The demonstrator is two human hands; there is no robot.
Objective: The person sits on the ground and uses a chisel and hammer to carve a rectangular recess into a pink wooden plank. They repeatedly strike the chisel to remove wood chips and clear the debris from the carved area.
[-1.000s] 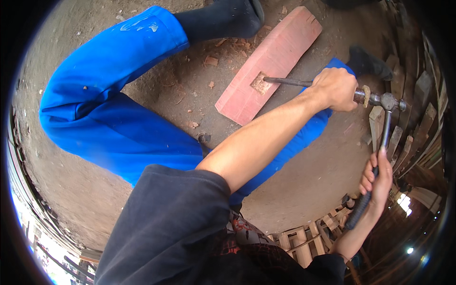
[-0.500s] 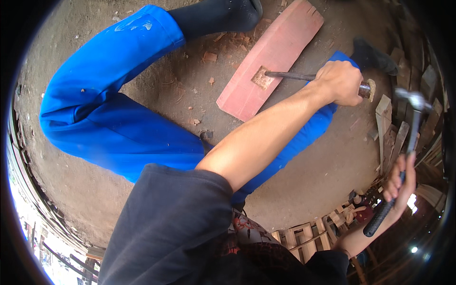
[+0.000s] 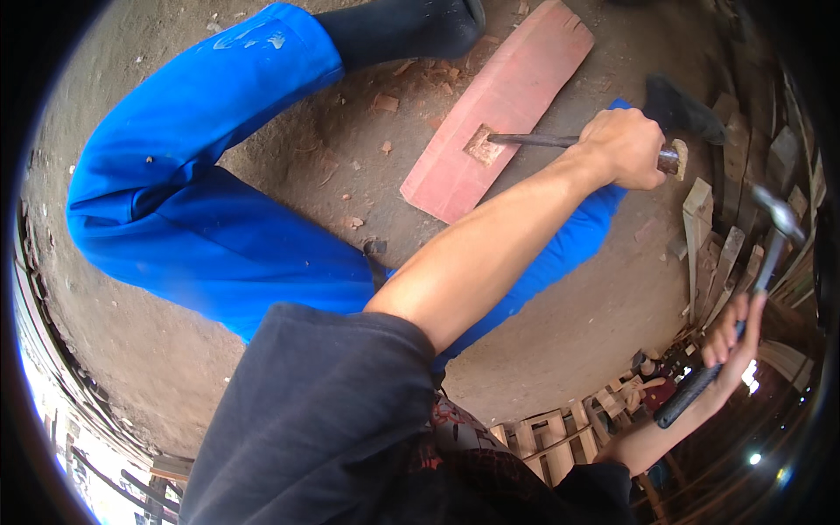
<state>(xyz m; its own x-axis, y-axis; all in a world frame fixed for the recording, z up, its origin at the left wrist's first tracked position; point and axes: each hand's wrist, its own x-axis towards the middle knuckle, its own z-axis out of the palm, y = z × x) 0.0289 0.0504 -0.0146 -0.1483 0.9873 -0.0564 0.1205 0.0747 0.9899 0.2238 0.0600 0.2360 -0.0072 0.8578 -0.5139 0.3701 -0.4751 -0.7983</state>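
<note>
My left hand (image 3: 623,147) is wrapped round the handle of a chisel (image 3: 542,140), and the handle's worn, pale end sticks out past the fist. The chisel's tip rests at the edge of a squarish hole cut in a reddish wooden block (image 3: 503,101), which lies slantwise on the ground between my legs. Off to the right, my right hand (image 3: 733,337) grips a hammer (image 3: 768,254) by its black handle. The metal head is raised, apart from the chisel's end.
Wood chips (image 3: 385,103) lie scattered on the dirt floor (image 3: 560,350) beside the block. My legs in blue trousers (image 3: 254,236) spread around it. Wood offcuts (image 3: 698,210) are piled at the right. Pale slatted wood (image 3: 551,437) stands behind, near another person (image 3: 652,389) in the distance.
The hammer's head has tipped slightly down and to the right in my right hand. My left hand, the chisel and the block stay almost in place.
</note>
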